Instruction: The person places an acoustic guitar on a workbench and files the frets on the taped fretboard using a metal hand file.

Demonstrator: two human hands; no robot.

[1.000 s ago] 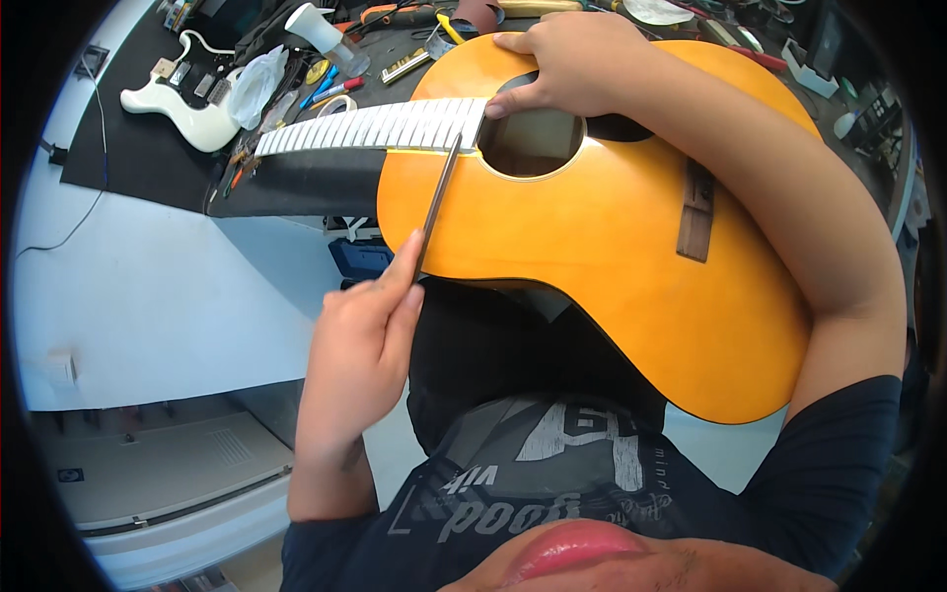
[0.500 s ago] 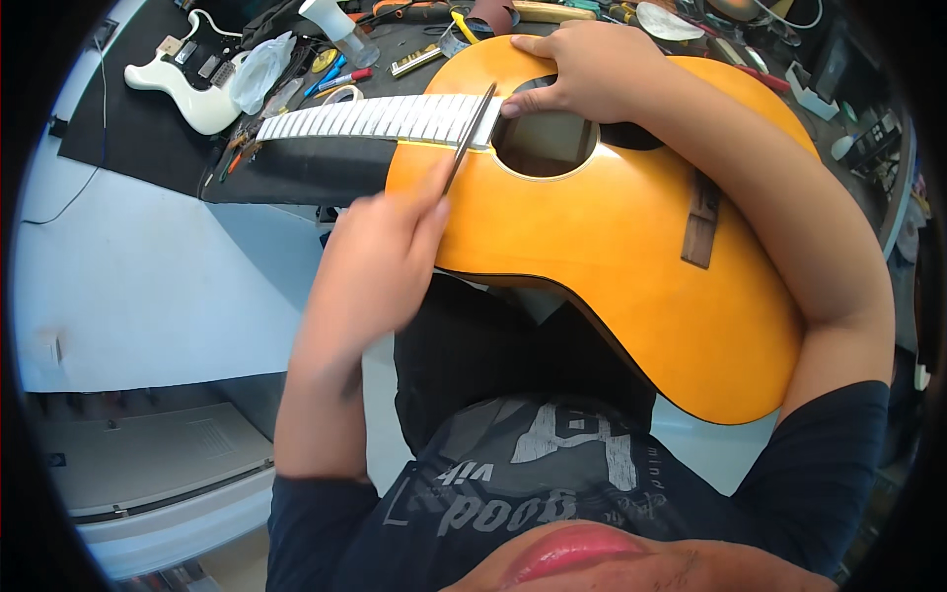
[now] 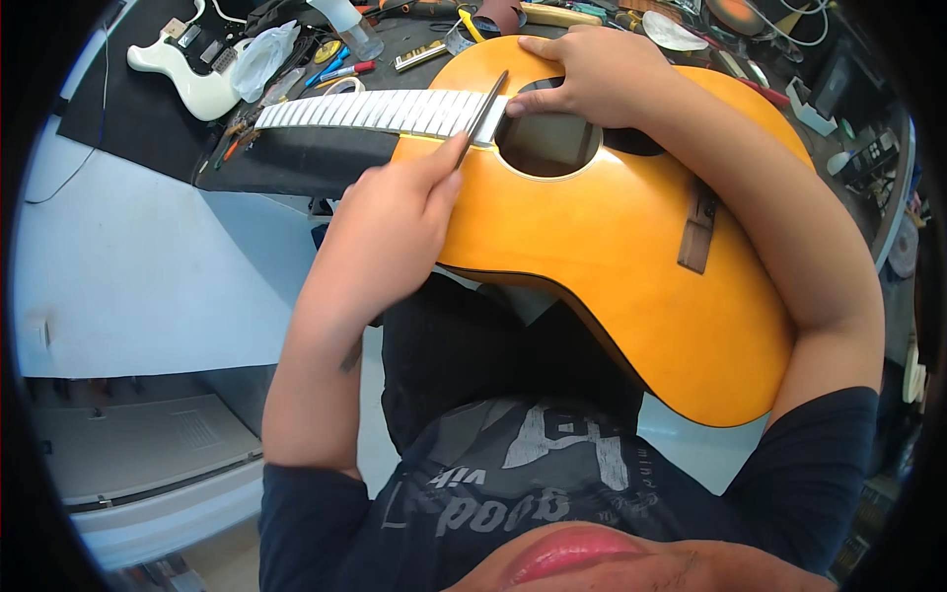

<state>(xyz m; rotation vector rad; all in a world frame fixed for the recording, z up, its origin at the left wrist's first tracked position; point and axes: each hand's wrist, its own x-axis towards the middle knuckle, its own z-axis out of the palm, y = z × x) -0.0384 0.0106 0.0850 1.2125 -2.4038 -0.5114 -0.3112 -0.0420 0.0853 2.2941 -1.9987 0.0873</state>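
An orange acoustic guitar (image 3: 582, 227) lies tilted across my lap and the bench edge. White strips cover its fretboard (image 3: 395, 111) between the frets, with yellow tape along the edge near the body. My left hand (image 3: 395, 222) is closed around one end of a thin dark file (image 3: 488, 104), which lies slanted across the frets near the soundhole. My right hand (image 3: 602, 84) rests on the guitar top above the soundhole (image 3: 543, 148), thumb and index finger spread, thumb at the fretboard's end. That forearm lies over the body, partly hiding the bridge (image 3: 696, 237).
A white electric guitar body (image 3: 187, 79) lies at the bench's far left, beside a crumpled plastic bag (image 3: 264, 69). Markers (image 3: 345, 71), a clear bottle (image 3: 355, 35) and several tools crowd the back. Low on the left is a pale flat panel (image 3: 138, 444).
My left hand has shifted slightly up and right, carrying the file along the fretboard's end. The right hand keeps its place on the guitar, while the whole view has moved a little.
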